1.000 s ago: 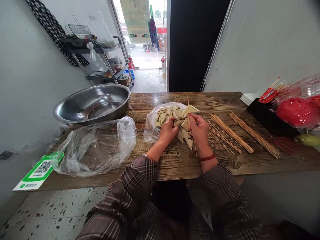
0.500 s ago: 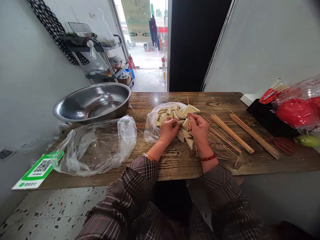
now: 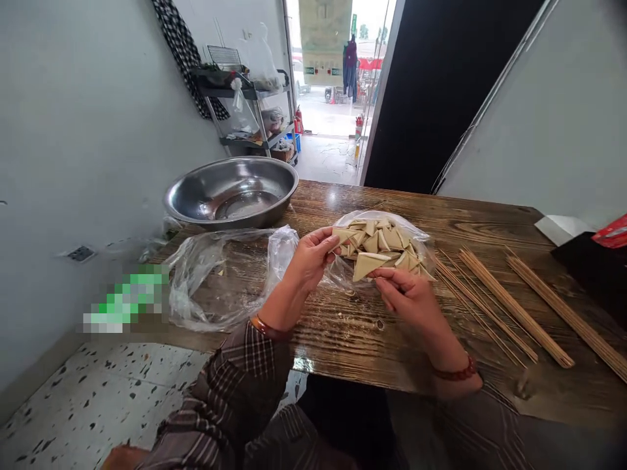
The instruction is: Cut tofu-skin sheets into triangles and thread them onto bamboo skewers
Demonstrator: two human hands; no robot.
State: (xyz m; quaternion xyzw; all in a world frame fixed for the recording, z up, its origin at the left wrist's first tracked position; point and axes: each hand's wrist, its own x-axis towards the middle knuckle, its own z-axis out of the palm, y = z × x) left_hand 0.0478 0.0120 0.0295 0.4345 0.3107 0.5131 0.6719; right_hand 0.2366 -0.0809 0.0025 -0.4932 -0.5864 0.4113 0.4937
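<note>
A pile of tan, folded-looking triangular tofu pieces (image 3: pixel 385 236) lies on a clear plastic bag (image 3: pixel 425 243) on the wooden table. My left hand (image 3: pixel 309 260) is closed, pinching one triangular tofu piece (image 3: pixel 343 234) between thumb and fingers at the pile's left edge. In front of the pile, my right hand (image 3: pixel 409 297) has its fingertips closed at the lower edge of a larger tofu triangle (image 3: pixel 368 264). Whether a skewer runs through that piece I cannot tell. Bundles of thin wooden skewers (image 3: pixel 514 307) lie to the right of my right hand.
A wide steel basin (image 3: pixel 235 219) stands at the back left of the table (image 3: pixel 337 352). Before it lies a crumpled clear plastic bag (image 3: pixel 189 294). A black box (image 3: pixel 588 267) sits at the right edge. Beyond the table are a shelf cart (image 3: pixel 255 94) and a glass doorway.
The view has swung to the right hand's opposite side, leftward. My hands, close together over the pile before, are now apart, the left raised with a triangle, the right lower and nearer me.
</note>
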